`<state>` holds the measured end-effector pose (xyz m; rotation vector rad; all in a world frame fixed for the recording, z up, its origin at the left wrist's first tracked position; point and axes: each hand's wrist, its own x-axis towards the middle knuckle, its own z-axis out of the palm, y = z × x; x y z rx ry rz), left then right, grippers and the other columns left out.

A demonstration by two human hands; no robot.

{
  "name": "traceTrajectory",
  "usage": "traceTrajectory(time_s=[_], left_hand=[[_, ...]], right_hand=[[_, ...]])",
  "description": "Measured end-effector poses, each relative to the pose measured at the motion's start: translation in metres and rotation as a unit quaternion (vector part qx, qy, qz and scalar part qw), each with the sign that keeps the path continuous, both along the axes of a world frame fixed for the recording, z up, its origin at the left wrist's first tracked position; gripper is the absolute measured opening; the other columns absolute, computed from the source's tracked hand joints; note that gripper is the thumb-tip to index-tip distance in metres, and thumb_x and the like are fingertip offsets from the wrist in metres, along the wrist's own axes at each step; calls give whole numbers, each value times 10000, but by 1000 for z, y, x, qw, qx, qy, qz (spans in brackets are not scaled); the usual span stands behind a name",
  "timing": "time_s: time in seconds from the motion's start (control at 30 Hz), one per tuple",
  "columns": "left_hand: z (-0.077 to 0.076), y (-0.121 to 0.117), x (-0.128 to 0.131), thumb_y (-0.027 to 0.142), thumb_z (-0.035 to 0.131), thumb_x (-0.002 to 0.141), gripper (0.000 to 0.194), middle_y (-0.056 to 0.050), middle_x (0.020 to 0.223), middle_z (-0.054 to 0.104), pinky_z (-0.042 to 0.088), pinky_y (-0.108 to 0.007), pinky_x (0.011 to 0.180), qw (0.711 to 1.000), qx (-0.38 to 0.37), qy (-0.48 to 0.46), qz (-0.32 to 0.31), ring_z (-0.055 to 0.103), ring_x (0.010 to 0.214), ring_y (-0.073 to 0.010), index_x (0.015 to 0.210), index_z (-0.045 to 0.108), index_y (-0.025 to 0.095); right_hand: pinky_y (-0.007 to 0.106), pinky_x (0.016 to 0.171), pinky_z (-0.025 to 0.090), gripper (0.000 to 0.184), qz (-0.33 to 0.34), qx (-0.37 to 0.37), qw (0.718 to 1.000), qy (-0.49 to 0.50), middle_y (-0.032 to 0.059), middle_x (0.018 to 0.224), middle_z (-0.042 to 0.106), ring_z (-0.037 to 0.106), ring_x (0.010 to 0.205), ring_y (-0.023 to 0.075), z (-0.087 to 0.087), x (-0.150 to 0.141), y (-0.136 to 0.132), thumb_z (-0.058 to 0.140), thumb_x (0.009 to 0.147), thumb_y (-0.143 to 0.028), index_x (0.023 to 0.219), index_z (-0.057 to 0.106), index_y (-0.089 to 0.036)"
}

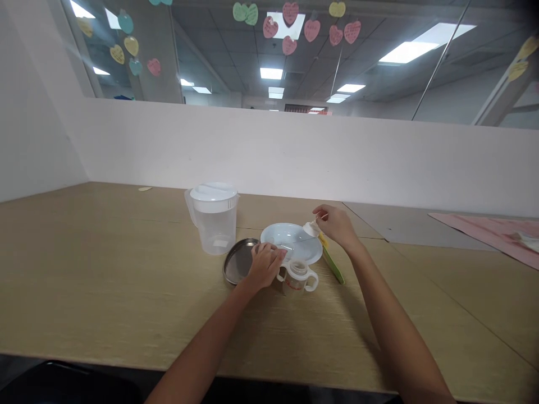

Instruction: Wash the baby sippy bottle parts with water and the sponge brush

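The right hand [336,225] pinches a white cap [311,229] at the right edge of the plate [280,230]; the left hand [266,265] curls beside the open cup [295,279], grip unclear from here. A light, steady pinch should suit.

Smooth plastic-handled cup [296,276], shiny metal tray [238,262], wood-grained tabletop [126,280]

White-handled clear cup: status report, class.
Right hand pinching small white piece by pale shallow plate. Left hand beside cup, grip unclear. Cup upright, mouth uncovered, nothing over it.
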<state>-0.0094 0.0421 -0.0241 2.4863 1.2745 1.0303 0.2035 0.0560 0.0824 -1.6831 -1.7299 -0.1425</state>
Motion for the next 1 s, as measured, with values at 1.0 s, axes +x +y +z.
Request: traceTrajectory(time_s=[1.0], left_hand=[[23,-20,11,390,568,807,382,-66,1098,629,454,-340,856,955,-8,-295,8,581,999,-223,1141,529,210]], right_hand=[[249,677,405,179,316,-57,946,-38,43,815,627,548,733,139,0,-68,-35,616,775,-331,859,688,-191]])
